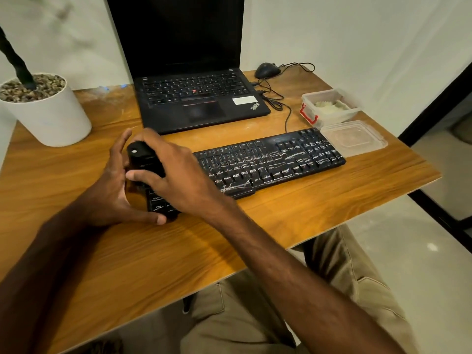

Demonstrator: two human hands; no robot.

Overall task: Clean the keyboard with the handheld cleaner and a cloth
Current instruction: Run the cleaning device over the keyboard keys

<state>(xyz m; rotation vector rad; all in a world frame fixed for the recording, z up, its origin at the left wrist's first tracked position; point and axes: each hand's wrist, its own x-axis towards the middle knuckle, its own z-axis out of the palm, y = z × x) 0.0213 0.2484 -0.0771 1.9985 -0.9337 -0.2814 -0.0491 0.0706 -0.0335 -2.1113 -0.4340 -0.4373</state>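
Holds handheld cleaner at the keyboard's left end, fingers of right hand curled round it, left hand open, seemingly steadying.

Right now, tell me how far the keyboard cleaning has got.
Done: the right hand grips the black handheld cleaner, with the left hand beside it. In hand: the cleaner sits at the black keyboard's left end. Left: white streaks cover the keys; wiping not begun.

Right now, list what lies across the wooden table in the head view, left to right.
In order: white round plant pot → black handheld cleaner gripped by the right hand → black full-size keyboard streaked with white → clear flat plastic lid.
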